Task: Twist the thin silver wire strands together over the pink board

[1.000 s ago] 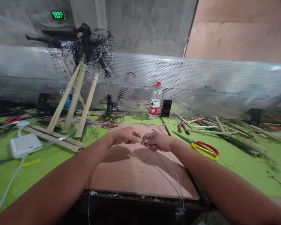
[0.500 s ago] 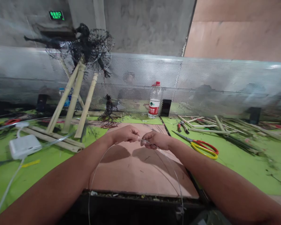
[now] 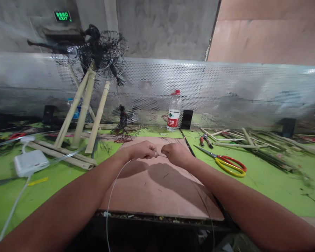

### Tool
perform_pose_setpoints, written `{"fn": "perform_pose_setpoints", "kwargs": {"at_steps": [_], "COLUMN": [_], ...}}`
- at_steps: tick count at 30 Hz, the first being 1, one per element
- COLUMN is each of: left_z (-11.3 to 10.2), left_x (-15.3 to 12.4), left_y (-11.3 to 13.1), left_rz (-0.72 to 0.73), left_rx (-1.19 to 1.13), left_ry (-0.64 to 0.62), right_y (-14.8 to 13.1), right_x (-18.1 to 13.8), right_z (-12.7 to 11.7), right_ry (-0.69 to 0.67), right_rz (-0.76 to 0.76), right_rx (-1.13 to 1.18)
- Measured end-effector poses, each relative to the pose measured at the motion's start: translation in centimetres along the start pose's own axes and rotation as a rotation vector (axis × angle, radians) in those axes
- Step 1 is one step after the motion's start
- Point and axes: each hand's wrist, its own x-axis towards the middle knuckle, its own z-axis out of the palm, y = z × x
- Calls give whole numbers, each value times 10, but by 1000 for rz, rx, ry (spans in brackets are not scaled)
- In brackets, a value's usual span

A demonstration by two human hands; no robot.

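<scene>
My left hand (image 3: 144,149) is closed in a pinch on a thin pale wire (image 3: 112,185), which bows down from it past the wooden board's front edge. Close by on the right, my right hand (image 3: 177,154) has its fingers curled, its back turned up, at a short stretch of the wire between both hands. Its fingertips are partly hidden. A fainter strand hangs below the right forearm. Both hands are above a pinkish wooden board (image 3: 147,196) and cast shadows on it.
Scissors (image 3: 229,166) with red and yellow handles lie right of the board, near pliers (image 3: 206,140) and bamboo strips (image 3: 233,143). A water bottle (image 3: 174,112) and a phone (image 3: 187,119) stand behind. Left are a bamboo-legged wire figure (image 3: 94,49) and a white box (image 3: 31,162).
My right hand has rolled over so that its back faces up, and the gap between the fingertips is slightly wider. The wire's hanging loop has shifted right.
</scene>
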Motion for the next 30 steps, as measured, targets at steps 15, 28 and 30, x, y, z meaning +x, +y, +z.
{"fn": "perform_pose_setpoints", "kwargs": {"at_steps": [15,28,30], "left_z": [-3,-1,-2], "left_x": [2,4,4], "left_y": [-3,-6,-7], "left_rz": [62,17,14], "left_rx": [-11,144,161], "left_ry": [116,150,162], "right_y": [-18,-25,-25], "right_x": [-7,-5,-4], "right_z": [-18,6,8], "right_ry": [-6,-130,-128], "right_rz": [-99,-140,-96], "right_rx": [-196,-131,-90]}}
